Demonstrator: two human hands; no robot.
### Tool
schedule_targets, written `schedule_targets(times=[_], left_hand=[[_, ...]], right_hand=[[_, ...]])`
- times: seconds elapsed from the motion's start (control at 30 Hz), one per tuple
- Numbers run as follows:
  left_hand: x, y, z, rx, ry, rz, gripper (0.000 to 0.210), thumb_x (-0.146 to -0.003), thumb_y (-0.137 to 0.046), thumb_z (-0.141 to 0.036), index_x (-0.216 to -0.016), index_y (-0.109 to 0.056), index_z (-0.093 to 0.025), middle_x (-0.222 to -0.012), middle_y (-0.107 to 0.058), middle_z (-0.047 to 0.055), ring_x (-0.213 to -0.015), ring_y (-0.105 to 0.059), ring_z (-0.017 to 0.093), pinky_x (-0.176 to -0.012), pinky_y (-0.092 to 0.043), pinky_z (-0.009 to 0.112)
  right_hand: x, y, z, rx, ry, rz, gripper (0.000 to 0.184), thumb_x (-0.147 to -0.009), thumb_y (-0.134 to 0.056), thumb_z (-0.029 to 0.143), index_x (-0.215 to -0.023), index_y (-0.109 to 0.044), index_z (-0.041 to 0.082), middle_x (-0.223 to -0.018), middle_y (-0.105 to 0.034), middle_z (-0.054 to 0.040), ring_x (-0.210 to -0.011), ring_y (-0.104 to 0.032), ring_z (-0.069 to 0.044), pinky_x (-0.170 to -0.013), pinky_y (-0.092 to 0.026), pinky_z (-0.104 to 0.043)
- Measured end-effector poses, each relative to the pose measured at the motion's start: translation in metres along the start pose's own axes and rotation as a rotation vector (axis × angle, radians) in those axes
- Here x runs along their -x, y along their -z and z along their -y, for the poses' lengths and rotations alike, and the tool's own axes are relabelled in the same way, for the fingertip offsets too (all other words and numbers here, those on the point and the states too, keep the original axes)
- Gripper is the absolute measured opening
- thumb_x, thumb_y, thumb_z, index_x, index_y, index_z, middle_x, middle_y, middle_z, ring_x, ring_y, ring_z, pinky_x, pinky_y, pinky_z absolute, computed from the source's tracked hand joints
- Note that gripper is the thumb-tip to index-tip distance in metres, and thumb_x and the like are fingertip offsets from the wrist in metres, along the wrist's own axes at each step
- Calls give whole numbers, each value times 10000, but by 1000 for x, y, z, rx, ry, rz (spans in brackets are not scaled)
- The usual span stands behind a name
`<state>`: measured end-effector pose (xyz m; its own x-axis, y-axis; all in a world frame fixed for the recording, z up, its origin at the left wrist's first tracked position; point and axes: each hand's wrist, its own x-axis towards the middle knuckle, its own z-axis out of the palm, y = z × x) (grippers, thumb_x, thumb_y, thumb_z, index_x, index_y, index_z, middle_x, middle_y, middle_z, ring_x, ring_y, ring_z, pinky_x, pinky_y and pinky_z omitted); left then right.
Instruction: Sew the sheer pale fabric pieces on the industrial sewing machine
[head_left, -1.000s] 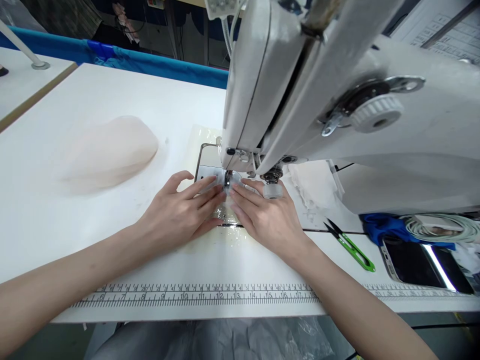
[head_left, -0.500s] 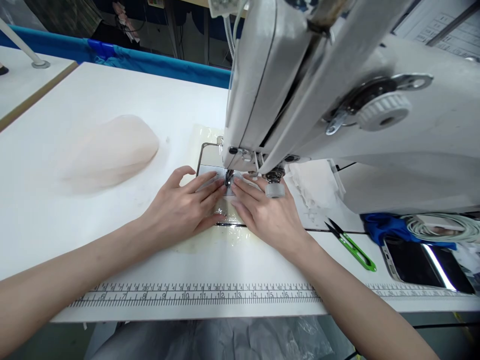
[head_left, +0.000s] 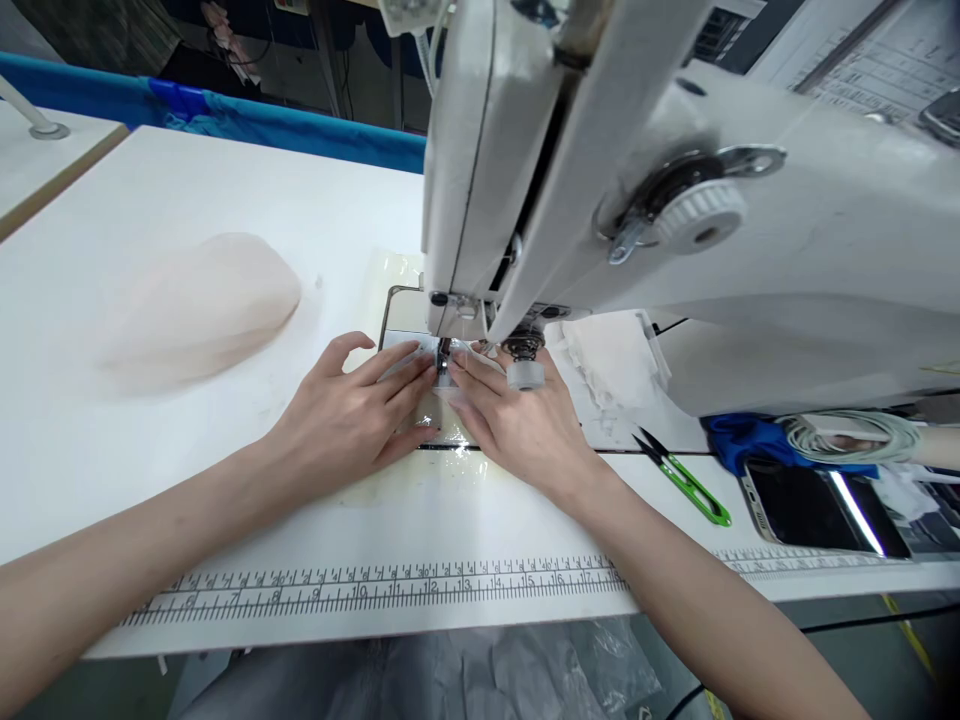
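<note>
My left hand (head_left: 349, 405) lies palm down on the bed of a sewing machine (head_left: 469, 180), fingers stretched out and pointing at the presser foot (head_left: 443, 355). From the other side my right hand (head_left: 517, 415) rests flat, its fingers extended toward the same foot and partly hidden behind the machine's round knob (head_left: 525, 375). Under the fingertips of both hands is a thin, pale piece of fabric (head_left: 466, 354), mostly covered. A sheer, light pink rounded fabric piece (head_left: 225, 300) sits on the table to the left.
White folded cloths (head_left: 611, 355) are under the machine arm. Green thread snips (head_left: 686, 478) lie right of my right hand, beside a phone (head_left: 825, 508) and a coiled pale cord (head_left: 847, 437). A printed ruler (head_left: 390, 590) runs along the table's front edge.
The camera view has turned slightly right, so everything sits a little farther left. Both hands stay flat beside the presser foot, in nearly the same pose.
</note>
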<state>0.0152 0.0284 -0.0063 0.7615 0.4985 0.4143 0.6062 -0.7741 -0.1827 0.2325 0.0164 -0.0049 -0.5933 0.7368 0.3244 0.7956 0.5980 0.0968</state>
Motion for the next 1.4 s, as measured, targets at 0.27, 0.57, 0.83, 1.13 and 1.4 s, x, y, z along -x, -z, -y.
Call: schedule_targets(times=[0.27, 0.57, 0.83, 1.13, 1.4], left_hand=[[-1, 4, -10, -37, -32, -41, 306, -958, -532, -314, -1218, -608, -171, -1201, -693, 40, -1049, -641, 220, -866, -410, 405], [2, 25, 10, -167, 99, -168, 259, -899, -615, -294, -658, -612, -200, -670, -712, 15, -736, -665, 218, -723, -408, 416], [4, 9, 12, -71, 123, 32, 267, -961, -518, -372, -1092, -647, -178, -1114, -721, 77, -1064, -650, 284, -907, -446, 496], [-5, 11, 1, 209, 15, -36, 204, -957, -508, -217, -1094, -642, -149, -1167, -691, 81, -1078, -648, 209, -931, -522, 363], [1, -3, -1, 144, 11, 30, 311, -948, -530, -352, -1089, -688, -124, -1203, -659, 137, -1087, -623, 289, -904, -523, 441]], right_hand=[[-3, 0, -10, -62, -84, -47, 287, -974, -460, 275, -1098, -693, 165, -1096, -715, -70, -1122, -568, -232, -1048, -328, -414], [0, 8, -17, -17, -58, -126, 321, -795, -460, 12, -837, -710, 210, -888, -707, -24, -929, -587, -210, -1071, -341, -433], [4, 9, -4, -89, -6, 8, 414, -792, -484, -41, -1014, -721, 216, -1070, -683, -47, -1095, -563, -232, -1053, -364, -451], [10, 5, 15, -72, 49, -48, 377, -889, -398, -7, -1039, -693, 173, -1127, -705, -60, -1061, -603, -222, -1016, -403, -450], [9, 2, 7, -111, 31, -53, 397, -882, -363, -20, -1075, -668, 145, -1175, -685, -95, -1171, -573, -230, -1040, -401, -441]])
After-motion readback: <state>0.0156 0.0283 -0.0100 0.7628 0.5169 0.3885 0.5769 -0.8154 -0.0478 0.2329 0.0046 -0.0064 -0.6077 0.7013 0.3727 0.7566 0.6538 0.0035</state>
